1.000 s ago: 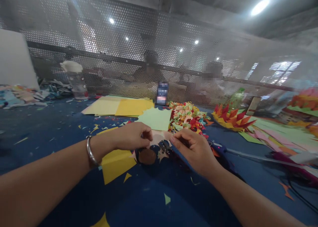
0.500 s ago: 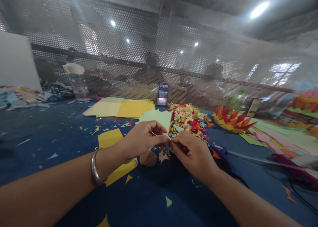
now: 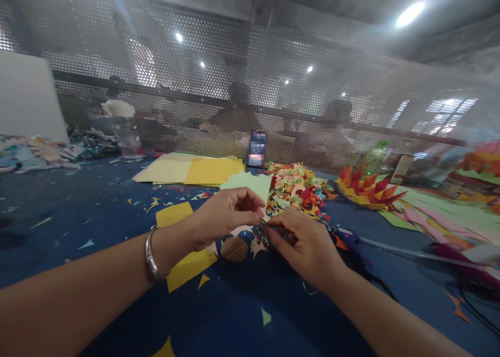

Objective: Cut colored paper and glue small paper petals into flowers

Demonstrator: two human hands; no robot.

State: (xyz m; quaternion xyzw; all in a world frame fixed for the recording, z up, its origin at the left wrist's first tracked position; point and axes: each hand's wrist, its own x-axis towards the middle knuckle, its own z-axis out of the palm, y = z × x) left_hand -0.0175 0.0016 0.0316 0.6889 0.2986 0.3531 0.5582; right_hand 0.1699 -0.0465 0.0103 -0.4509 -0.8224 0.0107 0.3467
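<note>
Paper star (image 3: 258, 246), pale pink, lies on our blue bench (image 3: 219, 315), just right of the brown disc (image 3: 234, 249). Beyond that disc, our left hand (image 3: 230, 216) curls loosely beside our right hand (image 3: 304, 237), whose grip looks narrow; we cannot tell whether either holds anything. Yellow paper (image 3: 191, 268) lies left of the disc.

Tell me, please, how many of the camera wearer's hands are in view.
2: the left hand, nearer the brown disc, and the right hand, further right; both are plainly visible.
</note>
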